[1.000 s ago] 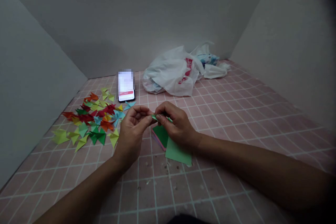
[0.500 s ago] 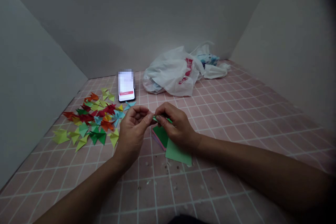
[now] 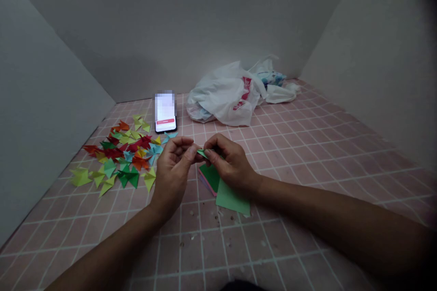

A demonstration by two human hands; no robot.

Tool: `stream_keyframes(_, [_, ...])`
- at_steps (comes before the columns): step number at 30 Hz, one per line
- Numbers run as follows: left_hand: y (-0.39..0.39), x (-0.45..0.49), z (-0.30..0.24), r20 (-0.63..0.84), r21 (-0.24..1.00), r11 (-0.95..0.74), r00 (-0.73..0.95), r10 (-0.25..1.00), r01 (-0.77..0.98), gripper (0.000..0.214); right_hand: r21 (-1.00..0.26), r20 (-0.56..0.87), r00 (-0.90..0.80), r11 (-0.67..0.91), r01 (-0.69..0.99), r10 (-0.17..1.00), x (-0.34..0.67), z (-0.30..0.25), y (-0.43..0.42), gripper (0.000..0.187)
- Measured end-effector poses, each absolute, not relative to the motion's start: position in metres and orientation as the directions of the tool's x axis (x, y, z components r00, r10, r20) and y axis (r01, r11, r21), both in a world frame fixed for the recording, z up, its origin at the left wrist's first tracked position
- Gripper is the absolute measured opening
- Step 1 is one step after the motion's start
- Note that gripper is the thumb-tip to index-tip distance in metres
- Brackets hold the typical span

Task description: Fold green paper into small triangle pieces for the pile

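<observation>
My left hand (image 3: 174,166) and my right hand (image 3: 229,161) meet above the pink tiled floor, both pinching a small folded piece of light green paper (image 3: 204,153) between thumbs and fingertips. Most of the piece is hidden by my fingers. Under my right hand lies a stack of paper squares (image 3: 209,177) with a dark green sheet on top and a pink edge showing. A loose light green sheet (image 3: 232,199) overlaps its near corner.
A scatter of several folded paper pieces (image 3: 119,157) in red, yellow, green, orange and blue lies to the left. A phone (image 3: 165,112) with a lit screen stands behind them. White plastic bags (image 3: 228,93) sit at the back. Grey walls close in on three sides.
Both hands stay together on the green piece, with only slight finger shifts. The view has dropped a little.
</observation>
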State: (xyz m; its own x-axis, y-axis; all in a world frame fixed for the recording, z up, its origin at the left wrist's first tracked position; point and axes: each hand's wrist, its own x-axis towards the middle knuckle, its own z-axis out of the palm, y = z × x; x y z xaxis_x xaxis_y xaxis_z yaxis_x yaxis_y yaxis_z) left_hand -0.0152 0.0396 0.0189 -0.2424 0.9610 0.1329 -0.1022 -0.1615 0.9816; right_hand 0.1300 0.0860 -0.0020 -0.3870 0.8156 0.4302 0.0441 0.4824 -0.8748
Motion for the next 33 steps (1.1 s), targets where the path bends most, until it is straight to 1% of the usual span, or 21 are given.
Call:
stream_keyframes(3, [0.0406,-0.0145,0.0196,0.145,0.981,-0.171,-0.249,0.958,-0.089,0.024,-0.866,0.442,-0.392,0.498,0.047,0.807,0.1301,-0.0021,0.0853,0.009])
stream_keyframes(8, [0.0424,-0.0149,0.0195,0.170,0.980,-0.190,-0.258,0.951,-0.054,0.023,-0.852,0.454,-0.393,0.519,0.073,0.800,0.1300,-0.0027,0.0843,0.009])
stream_keyframes(12, [0.0417,-0.0154,0.0191,0.160,0.982,-0.180,-0.242,0.957,-0.063,0.022,-0.853,0.450,-0.391,0.516,0.077,0.803,0.1303,-0.0031,0.0853,0.009])
stream_keyframes(17, [0.0411,-0.0158,0.0194,0.161,0.983,-0.176,-0.218,0.963,-0.051,0.025,-0.885,0.425,-0.386,0.466,0.013,0.819,0.1306,-0.0020,0.0868,0.007])
stream_keyframes(20, [0.0409,-0.0150,0.0202,0.172,0.984,-0.180,-0.223,0.959,-0.015,0.026,-0.915,0.376,-0.412,0.402,-0.026,0.830,0.1301,-0.0003,0.0860,0.010])
stream_keyframes(24, [0.0398,-0.0125,0.0205,0.219,0.976,-0.213,-0.220,0.950,0.054,0.024,-0.964,0.265,-0.441,0.239,-0.114,0.858,0.1283,0.0018,0.0846,0.015])
stream_keyframes(33, [0.0393,-0.0124,0.0178,0.277,0.960,-0.260,-0.205,0.939,0.107,0.022,-0.978,0.183,-0.472,0.111,-0.178,0.862,0.1295,0.0047,0.0875,0.016])
